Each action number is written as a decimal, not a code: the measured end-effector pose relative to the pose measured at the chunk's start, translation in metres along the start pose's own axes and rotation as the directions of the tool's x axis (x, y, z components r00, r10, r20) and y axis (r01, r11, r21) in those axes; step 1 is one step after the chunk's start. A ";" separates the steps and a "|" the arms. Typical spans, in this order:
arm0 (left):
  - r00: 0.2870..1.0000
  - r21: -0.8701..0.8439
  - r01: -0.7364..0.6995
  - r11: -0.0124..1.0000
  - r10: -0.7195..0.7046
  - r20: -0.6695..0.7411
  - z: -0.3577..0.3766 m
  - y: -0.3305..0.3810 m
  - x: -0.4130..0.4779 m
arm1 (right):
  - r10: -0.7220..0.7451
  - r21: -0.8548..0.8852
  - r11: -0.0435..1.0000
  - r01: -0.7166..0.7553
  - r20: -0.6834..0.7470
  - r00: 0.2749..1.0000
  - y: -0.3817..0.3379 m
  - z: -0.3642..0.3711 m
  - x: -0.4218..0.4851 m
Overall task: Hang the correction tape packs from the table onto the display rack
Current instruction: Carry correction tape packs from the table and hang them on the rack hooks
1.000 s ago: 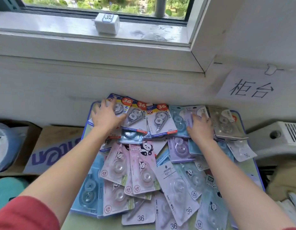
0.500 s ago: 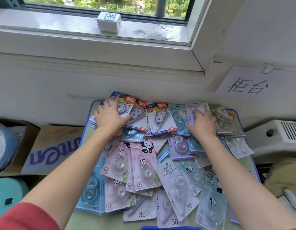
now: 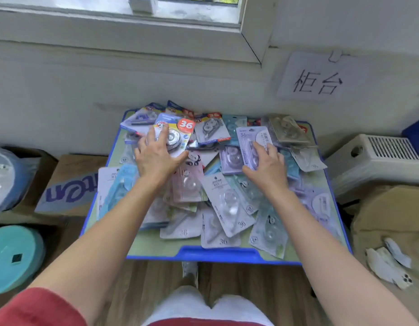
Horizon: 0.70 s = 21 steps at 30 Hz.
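Left grip [image 3: 156,158], right grip [image 3: 267,165]: table [image 3: 217,255] packs [image 3: 177,135]

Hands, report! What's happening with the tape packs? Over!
Left grip holds red-badge 36 pack. Right grip holds lilac pack. Other packs piled on blue-rimmed table. Rack not in view.

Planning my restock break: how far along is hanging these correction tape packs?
Done: nothing visibly hung; no display rack in view. In hand: left hand grips a yellow-blue pack marked 36, right hand a lilac pack. Left: the whole pile on the blue-rimmed table.
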<state>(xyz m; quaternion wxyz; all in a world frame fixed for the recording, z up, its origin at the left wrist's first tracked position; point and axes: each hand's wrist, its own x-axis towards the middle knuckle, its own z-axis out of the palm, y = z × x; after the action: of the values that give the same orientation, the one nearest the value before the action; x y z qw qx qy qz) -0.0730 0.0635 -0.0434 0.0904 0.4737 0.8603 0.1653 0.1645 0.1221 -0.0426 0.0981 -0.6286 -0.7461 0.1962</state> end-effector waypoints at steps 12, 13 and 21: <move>0.980 0.043 -0.180 0.983 0.175 0.093 0.023 0.021 -0.165 | 0.081 0.129 0.989 -0.072 -0.066 0.995 0.061 0.009 -0.173; 0.974 0.041 -0.210 0.977 0.205 0.101 0.024 0.022 -0.174 | 0.105 0.141 0.986 -0.093 -0.082 0.991 0.064 0.010 -0.187; 0.865 -0.046 -0.448 0.893 0.446 0.230 0.023 0.012 -0.258 | 0.384 0.248 0.912 -0.327 -0.232 0.894 0.069 0.025 -0.324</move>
<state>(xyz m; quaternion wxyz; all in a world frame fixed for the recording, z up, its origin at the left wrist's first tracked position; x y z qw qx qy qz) 0.0815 -0.1440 -0.0603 0.1488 0.6765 0.7110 0.1208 0.2788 -0.1889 -0.0612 0.2270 -0.7628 -0.5728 0.1963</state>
